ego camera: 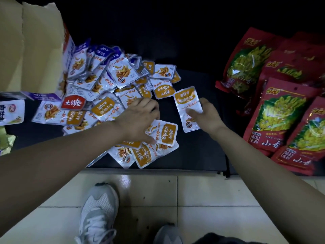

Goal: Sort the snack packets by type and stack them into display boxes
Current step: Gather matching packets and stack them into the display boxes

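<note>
A heap of small silver snack packets [109, 81] with orange, purple or red labels covers the dark surface. My left hand [139, 117] lies palm down on the heap's near edge, its fingers resting on an orange-label packet [166, 132]. My right hand [205, 115] holds another orange-label packet [188, 106], pinched between thumb and fingers, just right of the heap. An open cardboard display box [35, 50] with purple printed sides stands at the far left, its inside mostly hidden.
Several large red snack bags [281, 111] lie overlapping at the right. A white and blue packet [10, 111] sits at the left edge. The dark surface [202, 155] ends at a near edge above a tiled floor [202, 199], where my shoes [98, 212] show.
</note>
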Demonstrator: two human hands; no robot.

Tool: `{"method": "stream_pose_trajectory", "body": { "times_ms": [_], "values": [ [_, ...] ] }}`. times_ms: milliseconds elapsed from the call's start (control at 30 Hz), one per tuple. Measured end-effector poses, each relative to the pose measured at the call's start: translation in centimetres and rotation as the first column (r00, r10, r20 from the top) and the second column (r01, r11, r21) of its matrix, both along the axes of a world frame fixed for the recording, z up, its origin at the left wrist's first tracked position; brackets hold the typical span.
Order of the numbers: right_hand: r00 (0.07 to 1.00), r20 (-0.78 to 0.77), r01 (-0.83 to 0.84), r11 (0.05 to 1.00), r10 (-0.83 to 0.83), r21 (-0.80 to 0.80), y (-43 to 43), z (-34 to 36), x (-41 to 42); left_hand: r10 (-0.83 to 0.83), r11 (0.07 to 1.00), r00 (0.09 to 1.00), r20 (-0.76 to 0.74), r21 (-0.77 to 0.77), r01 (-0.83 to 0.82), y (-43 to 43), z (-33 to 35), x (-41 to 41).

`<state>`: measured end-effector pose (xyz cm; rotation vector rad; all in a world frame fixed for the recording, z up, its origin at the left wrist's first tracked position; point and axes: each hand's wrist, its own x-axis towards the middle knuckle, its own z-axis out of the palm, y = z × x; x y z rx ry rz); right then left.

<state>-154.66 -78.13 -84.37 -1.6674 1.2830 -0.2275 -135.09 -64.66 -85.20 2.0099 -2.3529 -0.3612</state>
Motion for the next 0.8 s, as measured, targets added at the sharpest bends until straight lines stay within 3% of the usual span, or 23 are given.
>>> {"method": "stream_pose_trajectory", "body": {
  "times_ms": [100, 167, 233, 300, 367, 433, 467, 700, 767, 800],
  "values": [
    [0.994, 0.088, 0.060, 0.994, -0.068, 0.087, 0.3, 0.4, -0.7, 0.132, 0.990, 0.990, -0.059, 0.049, -0.129, -0.8, 0.6, -0.6],
    [0.977, 0.166, 0.107, 0.978, -0.137, 0.177, 0.6, 0.5, -1.1, 0.260, 0.966, 0.938, -0.229, 0.050, -0.255, -1.2, 0.9, -0.9],
    [0.943, 0.238, 0.165, 0.947, -0.233, 0.274, 0.9, 0.8, -1.5, 0.357, 0.926, 0.832, -0.425, 0.045, -0.375, -1.7, 0.9, -1.2],
    [0.898, 0.297, 0.206, 0.906, -0.325, 0.370, 1.0, 1.0, -1.9, 0.432, 0.876, 0.732, -0.526, 0.054, -0.479, -2.5, 1.0, -1.4],
    [0.871, 0.341, 0.181, 0.876, -0.354, 0.446, 1.2, 1.0, -2.0, 0.517, 0.822, 0.593, -0.618, 0.165, -0.545, -3.2, 1.8, -2.0],
    [0.870, 0.378, 0.108, 0.870, -0.317, 0.481, 1.7, 0.9, -1.7, 0.572, 0.793, 0.440, -0.693, 0.330, -0.511, -3.8, 2.5, -2.8],
    [0.870, 0.394, 0.077, 0.871, -0.297, 0.485, 2.0, 0.7, -1.6, 0.582, 0.794, 0.414, -0.700, 0.379, -0.475, -3.8, 2.7, -3.1],
    [0.913, 0.290, 0.142, 0.891, -0.286, 0.431, 1.8, -0.2, -1.2, 0.625, 0.769, 0.330, -0.707, 0.485, -0.417, -3.0, 2.7, -3.0],
    [0.936, 0.250, 0.131, 0.904, -0.248, 0.407, 1.8, -0.2, -1.1, 0.599, 0.791, 0.410, -0.688, 0.429, -0.436, -2.8, 2.4, -2.8],
    [0.950, 0.225, 0.118, 0.919, -0.214, 0.376, 1.8, -0.2, -1.1, 0.551, 0.829, 0.517, -0.655, 0.361, -0.427, -2.7, 2.4, -2.6]
  ]
}}
